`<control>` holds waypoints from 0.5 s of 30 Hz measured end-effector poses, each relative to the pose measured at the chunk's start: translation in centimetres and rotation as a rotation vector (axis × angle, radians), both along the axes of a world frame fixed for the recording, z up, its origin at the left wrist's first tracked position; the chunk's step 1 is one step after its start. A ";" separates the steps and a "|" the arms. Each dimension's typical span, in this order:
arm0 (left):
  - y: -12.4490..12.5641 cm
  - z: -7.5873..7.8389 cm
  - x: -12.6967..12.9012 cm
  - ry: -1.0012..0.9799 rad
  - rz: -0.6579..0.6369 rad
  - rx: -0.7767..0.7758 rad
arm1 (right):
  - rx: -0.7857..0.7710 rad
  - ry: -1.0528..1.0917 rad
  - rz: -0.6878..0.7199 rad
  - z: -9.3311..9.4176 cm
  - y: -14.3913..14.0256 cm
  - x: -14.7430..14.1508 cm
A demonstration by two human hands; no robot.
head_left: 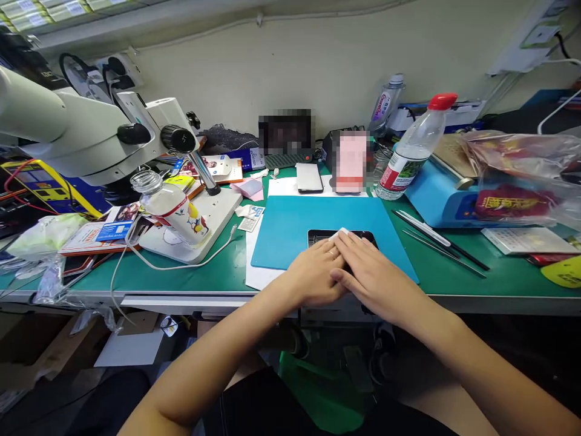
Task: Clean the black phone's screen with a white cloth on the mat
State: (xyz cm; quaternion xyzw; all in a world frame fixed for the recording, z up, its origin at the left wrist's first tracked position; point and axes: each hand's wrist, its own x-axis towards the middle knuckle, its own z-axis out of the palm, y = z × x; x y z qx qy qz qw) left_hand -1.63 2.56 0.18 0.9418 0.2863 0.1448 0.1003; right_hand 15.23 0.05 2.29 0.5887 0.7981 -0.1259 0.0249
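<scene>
Your left hand [313,272] and right hand [374,277] meet at the near edge of the blue mat [290,221], fingers straight and close together, the right fingers partly overlapping the left. A bit of white cloth or tissue [344,231] shows at your fingertips; whether you pinch it or just press on it, you cannot tell from this angle. Beneath them lies a flat black object [316,236], toward the near middle of the mat and mostly covered by your hands. The mat sits over white paper [252,257] on the green table [204,281]. To the right of the mat lie tweezers [454,253], with a red-capped bottle [402,172] farther off, leaning left against a blue machine [436,194]. Beyond the mat's far edge are a small pale slab [309,177] and, to its right, a phone [351,157] with a pink screen. On your left, a glass jar [175,212] stands tilted by the microscope [86,136], and a white cable [181,267] curves along its base.
</scene>
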 end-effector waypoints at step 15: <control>3.8 2.3 -7.0 -0.241 0.088 -0.049 | 0.126 -0.006 0.043 0.1 0.3 -3.7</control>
